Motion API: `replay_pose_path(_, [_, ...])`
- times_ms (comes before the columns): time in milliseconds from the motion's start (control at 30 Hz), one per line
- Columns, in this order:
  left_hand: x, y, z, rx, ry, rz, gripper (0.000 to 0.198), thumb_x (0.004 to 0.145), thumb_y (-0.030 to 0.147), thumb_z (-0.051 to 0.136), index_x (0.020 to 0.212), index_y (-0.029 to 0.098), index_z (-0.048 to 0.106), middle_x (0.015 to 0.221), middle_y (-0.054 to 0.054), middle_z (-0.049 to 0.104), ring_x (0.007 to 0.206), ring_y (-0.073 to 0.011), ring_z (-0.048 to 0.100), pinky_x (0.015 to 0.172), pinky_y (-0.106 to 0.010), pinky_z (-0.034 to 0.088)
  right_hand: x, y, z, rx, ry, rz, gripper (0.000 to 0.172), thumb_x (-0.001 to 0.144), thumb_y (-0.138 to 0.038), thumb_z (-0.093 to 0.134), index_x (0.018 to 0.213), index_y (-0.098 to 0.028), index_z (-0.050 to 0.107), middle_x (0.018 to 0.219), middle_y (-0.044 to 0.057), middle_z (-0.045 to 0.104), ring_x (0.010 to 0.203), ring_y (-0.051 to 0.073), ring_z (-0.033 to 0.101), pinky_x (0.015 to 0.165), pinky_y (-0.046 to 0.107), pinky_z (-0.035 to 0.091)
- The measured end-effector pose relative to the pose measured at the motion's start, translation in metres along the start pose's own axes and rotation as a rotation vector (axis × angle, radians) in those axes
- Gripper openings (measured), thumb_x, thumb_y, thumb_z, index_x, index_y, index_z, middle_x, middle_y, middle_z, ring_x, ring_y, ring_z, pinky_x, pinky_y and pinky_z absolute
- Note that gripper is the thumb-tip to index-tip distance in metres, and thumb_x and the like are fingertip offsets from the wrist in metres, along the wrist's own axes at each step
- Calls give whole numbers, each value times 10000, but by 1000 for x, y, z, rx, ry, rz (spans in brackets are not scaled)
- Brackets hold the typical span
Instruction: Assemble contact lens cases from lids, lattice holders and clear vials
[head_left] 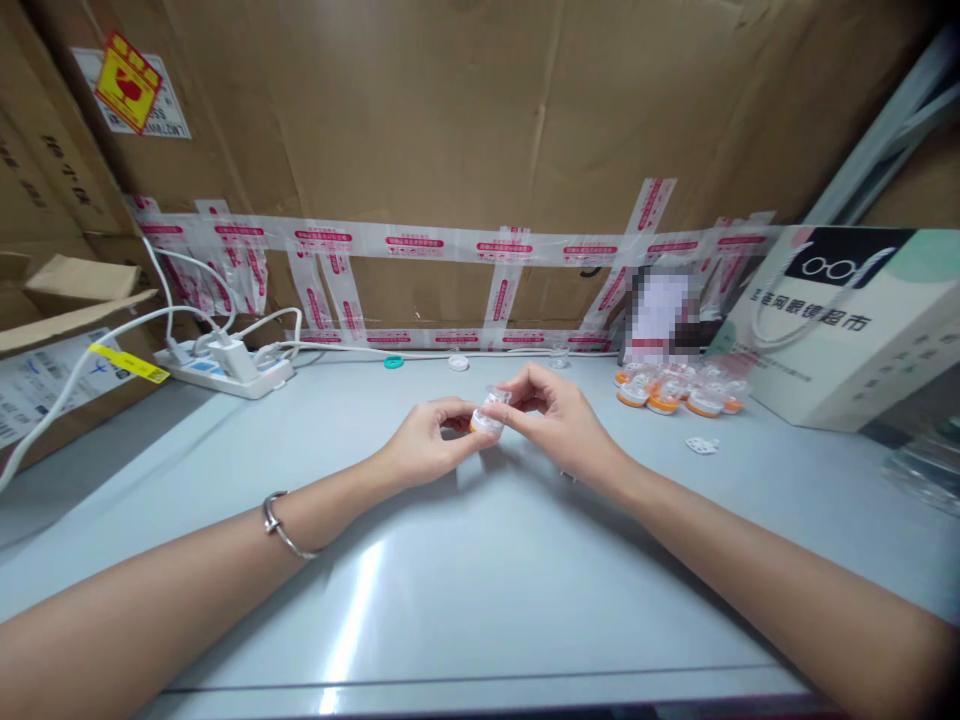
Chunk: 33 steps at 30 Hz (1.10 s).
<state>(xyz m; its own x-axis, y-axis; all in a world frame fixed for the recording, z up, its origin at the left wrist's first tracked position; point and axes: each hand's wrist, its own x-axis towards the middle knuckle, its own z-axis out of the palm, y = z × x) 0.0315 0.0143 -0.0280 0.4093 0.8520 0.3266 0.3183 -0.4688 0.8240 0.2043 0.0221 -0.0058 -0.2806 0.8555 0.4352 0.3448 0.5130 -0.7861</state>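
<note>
Near the middle of the grey table (420, 580), both hands meet on a small white and orange case (487, 420) with a clear upper part. My left hand (435, 440) pinches its lower left side between thumb and fingers. At its upper right, my right hand (551, 410) has thumb and fingers closed on the clear and white part. Fingertips cover some of the case. A cluster of several similar white and orange cases (664, 390) sits at the right, with a loose white perforated piece (703, 446) in front of it.
Along the back lie a green disc (393, 362), a white disc (458, 363) and a clear piece (559, 356). A power strip (262, 380) with white cables is at the left beside an open carton (75, 370). A paper bag (817, 330) stands at the right.
</note>
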Motion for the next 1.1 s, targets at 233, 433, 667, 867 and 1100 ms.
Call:
replay_pose_path(233, [4,-3,-4,-232,35,-45,348,780,389,584,1032,152,630,964,-64,660,885,-190,578,799,-293,435,-4,-3,7,190,71,81,337,738,-391,629,1012,-246,496,946,24,566,849,147,562,756,297,460])
replay_pose_path(433, [1,3,-7,-329,156,31,219,790,322,585,936,178,660,956,-41,576,958,-173,509,823,-259,426,-12,-8,16,837,-102,413,336,677,-285,707,931,-208,501,933,26,641,896,148,623,947,353,435])
replay_pose_path(667, [1,8,-4,-319,160,6,226,770,326,598,931,184,669,938,-42,544,951,-177,495,821,-274,421,-13,-8,21,1112,-87,513,305,671,-172,709,915,-204,529,858,-4,657,867,120,635,1006,305,395])
replay_pose_path(867, [2,12,0,-348,216,2,182,768,286,613,904,186,683,987,-41,557,1001,-197,495,910,-315,375,-13,-7,22,1181,-113,520,269,684,-179,704,905,-199,552,835,-1,644,812,114,617,953,314,424])
replay_pose_path(1100, [-1,11,3,-386,215,-21,187,798,317,589,912,217,698,1147,-36,488,1127,-215,431,984,-313,317,-15,-8,26,1210,-120,500,260,681,-197,716,892,-173,567,837,9,643,829,111,607,967,314,389])
